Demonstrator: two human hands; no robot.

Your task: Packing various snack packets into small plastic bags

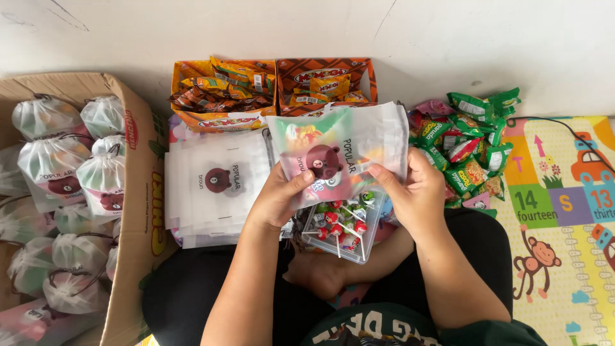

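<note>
I hold a frosted white drawstring pouch (349, 144) with a brown bear print up in front of me, and colourful snacks show through it. My left hand (277, 195) grips its lower left edge with the thumb on the front. My right hand (415, 192) pinches its right side. Below the pouch lies a clear plastic tray (368, 248) of red and green lollipops, resting on my lap.
A stack of flat bear-print pouches (214, 182) lies to the left. A cardboard box (138, 192) at far left holds several filled, tied pouches. Two orange snack boxes (275, 86) stand at the back. Green and pink snack packets (471, 144) pile at right on a colourful play mat (564, 211).
</note>
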